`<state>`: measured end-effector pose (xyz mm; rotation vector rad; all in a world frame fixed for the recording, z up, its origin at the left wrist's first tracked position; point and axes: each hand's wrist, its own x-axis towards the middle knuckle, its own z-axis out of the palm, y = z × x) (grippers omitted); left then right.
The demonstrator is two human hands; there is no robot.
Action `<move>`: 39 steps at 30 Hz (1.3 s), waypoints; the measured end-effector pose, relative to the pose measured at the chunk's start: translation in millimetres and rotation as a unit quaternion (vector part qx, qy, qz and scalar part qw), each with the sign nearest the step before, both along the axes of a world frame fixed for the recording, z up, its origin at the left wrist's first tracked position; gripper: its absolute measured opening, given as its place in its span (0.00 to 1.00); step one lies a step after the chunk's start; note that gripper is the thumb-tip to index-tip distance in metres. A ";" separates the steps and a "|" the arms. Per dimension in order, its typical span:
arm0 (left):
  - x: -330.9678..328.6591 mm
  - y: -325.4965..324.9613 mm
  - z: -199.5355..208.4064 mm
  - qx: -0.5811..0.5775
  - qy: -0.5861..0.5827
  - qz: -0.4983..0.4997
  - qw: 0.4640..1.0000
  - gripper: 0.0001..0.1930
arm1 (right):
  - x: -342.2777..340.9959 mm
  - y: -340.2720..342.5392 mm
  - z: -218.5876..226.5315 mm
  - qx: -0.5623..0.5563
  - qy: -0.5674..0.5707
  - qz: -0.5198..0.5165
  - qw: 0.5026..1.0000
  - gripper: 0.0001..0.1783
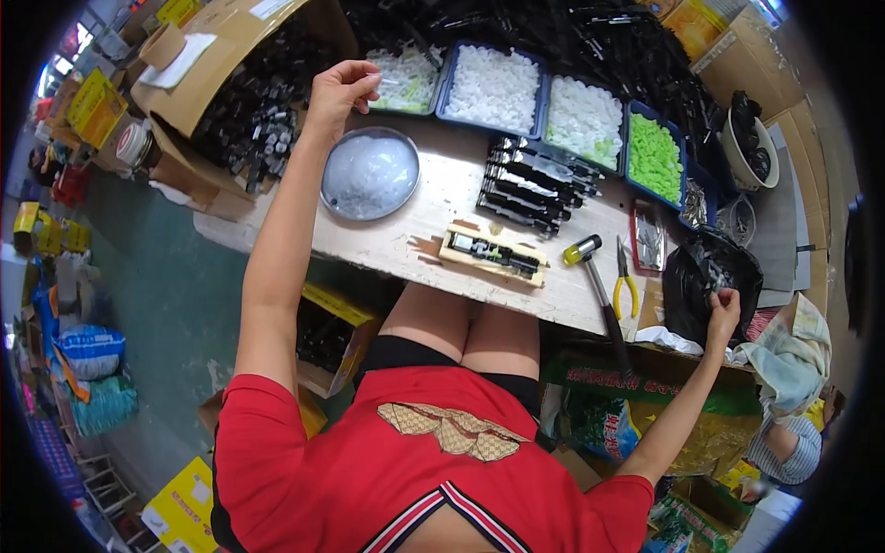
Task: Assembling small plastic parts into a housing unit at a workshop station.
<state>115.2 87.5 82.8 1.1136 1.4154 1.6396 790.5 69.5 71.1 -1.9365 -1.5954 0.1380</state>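
Note:
My left hand is raised at the far left of the workbench, thumb and fingers pinched together. Whatever is between the fingertips is too small to make out. Just beside it is a tray of white and green plastic pieces, and below it a round metal dish of small translucent pieces. On the right, my right hand pinches at the opening of a black plastic bag with small shiny pieces inside. In front of me a wooden fixture cradles a black part with a pale piece in it.
Several black assemblies lie in a row mid-bench. Blue trays hold white pieces and green pieces. A hammer and yellow-handled pliers lie right of the fixture. A cardboard box of black parts stands left; black parts pile up behind.

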 end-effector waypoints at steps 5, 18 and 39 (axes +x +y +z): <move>22.6 -74.9 -0.6 0.001 0.176 -0.005 0.984 0.05 | 7.4 -1.7 -1.8 0.070 0.301 0.042 0.950 0.20; 60.0 -120.8 -45.6 0.024 0.547 0.040 0.836 0.04 | -99.5 -23.3 23.5 0.096 0.305 0.202 0.926 0.10; 113.4 -128.4 -15.9 -0.077 -0.163 -0.150 0.972 0.07 | -356.6 -70.2 -4.3 0.047 0.337 0.464 0.817 0.11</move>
